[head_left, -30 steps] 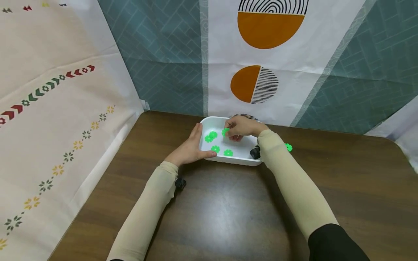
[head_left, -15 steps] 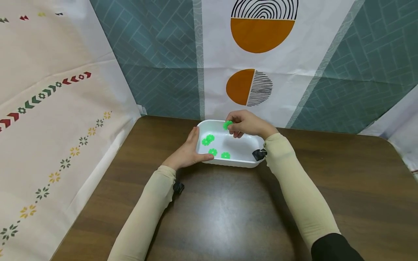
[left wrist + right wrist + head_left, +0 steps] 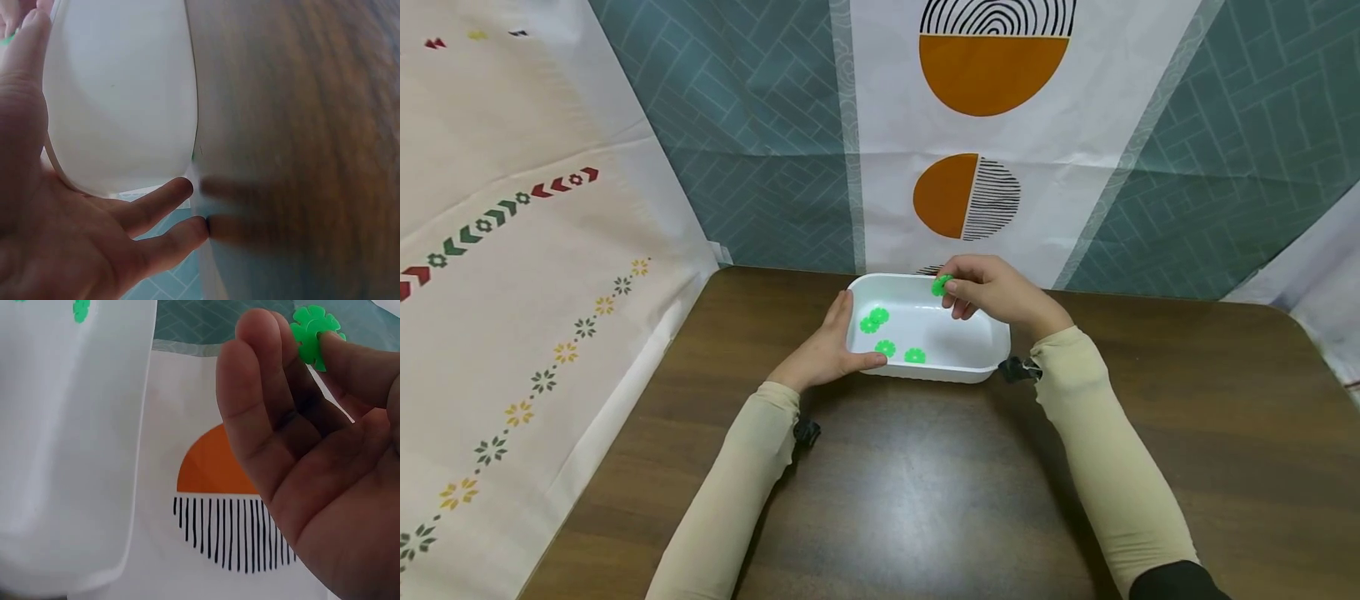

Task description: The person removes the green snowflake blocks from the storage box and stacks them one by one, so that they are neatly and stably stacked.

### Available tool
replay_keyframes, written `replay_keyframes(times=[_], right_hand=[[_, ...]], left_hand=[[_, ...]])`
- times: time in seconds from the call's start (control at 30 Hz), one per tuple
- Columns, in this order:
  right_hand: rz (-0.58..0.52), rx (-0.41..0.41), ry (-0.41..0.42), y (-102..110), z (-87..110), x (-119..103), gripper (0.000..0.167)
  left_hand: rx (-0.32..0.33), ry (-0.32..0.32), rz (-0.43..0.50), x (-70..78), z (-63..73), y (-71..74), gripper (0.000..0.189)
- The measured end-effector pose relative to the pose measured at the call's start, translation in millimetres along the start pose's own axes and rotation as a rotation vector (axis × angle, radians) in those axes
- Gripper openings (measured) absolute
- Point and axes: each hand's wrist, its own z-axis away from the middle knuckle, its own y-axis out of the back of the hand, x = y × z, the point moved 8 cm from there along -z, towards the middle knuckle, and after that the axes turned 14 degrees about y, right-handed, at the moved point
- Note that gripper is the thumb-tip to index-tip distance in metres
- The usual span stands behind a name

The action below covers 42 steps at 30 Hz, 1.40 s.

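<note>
In the head view a white plastic tray (image 3: 962, 333) stands by the far table edge. Several green flower-shaped discs (image 3: 885, 348) lie in its left half, two of them touching or overlapping. My left hand (image 3: 823, 354) rests against the tray's left end, thumb along the near rim; in the left wrist view its spread fingers (image 3: 159, 206) are fairly straight beside the tray wall. Over the tray's far right part, my right hand (image 3: 1000, 292) pinches one green flower-shaped disc (image 3: 309, 331) between thumb and fingertips; the other fingers (image 3: 240, 381) are loosely bent.
A brown wooden table (image 3: 917, 475) carries the tray. Behind it hangs a cloth (image 3: 1000, 200) with orange half-circles, close to the tray's far rim. Another patterned cloth (image 3: 550, 250) borders the left. Black wrist cameras (image 3: 807, 432) sit under both cuffs.
My right hand has lifted the pinched disc up from inside the tray and moved right. The left hand stays on the tray. A disc seen on the table at right is now out of sight.
</note>
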Motion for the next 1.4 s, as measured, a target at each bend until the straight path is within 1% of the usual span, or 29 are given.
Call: replay_keyframes(times=[0.17,0.33,0.47,0.6,0.73,0.93,1.07,1.23,1.4], right_hand=[[0.008,0.010,-0.002,6.5,18.7,-1.7,0.016],[0.023,0.045,0.003,15.9,37.8,-1.4,0.015],[0.013,0.108,-0.007,25.5,49.2,3.3,0.018],[-0.019,0.202,-0.043,37.7,59.6,10.0,0.025],[-0.046,0.284,-0.066,49.4,67.5,19.0,0.027],[-0.101,0.356,-0.070,63.6,79.8,33.5,0.028],[-0.104,0.374,-0.074,73.7,91.2,41.7,0.028],[-0.110,0.368,-0.085,82.0,104.7,53.8,0.026],[-0.061,0.379,-0.120,90.4,116.6,68.6,0.029]], left_hand=[[0.009,-0.004,-0.015,1.8,-0.6,-0.9,0.129],[0.013,-0.010,-0.015,2.8,-0.9,-0.5,0.129],[0.016,-0.004,-0.012,-0.1,-1.1,0.8,0.130],[0.013,0.000,-0.010,-2.2,-1.1,0.8,0.130],[0.015,0.001,0.000,-2.6,-1.3,0.6,0.130],[0.010,0.004,0.005,-2.6,-2.2,-1.9,0.129],[0.012,-0.009,0.002,0.0,-2.6,-1.9,0.129],[0.014,-0.012,-0.006,1.8,-3.2,-1.9,0.129],[0.010,-0.001,-0.005,1.9,-3.2,-2.7,0.129]])
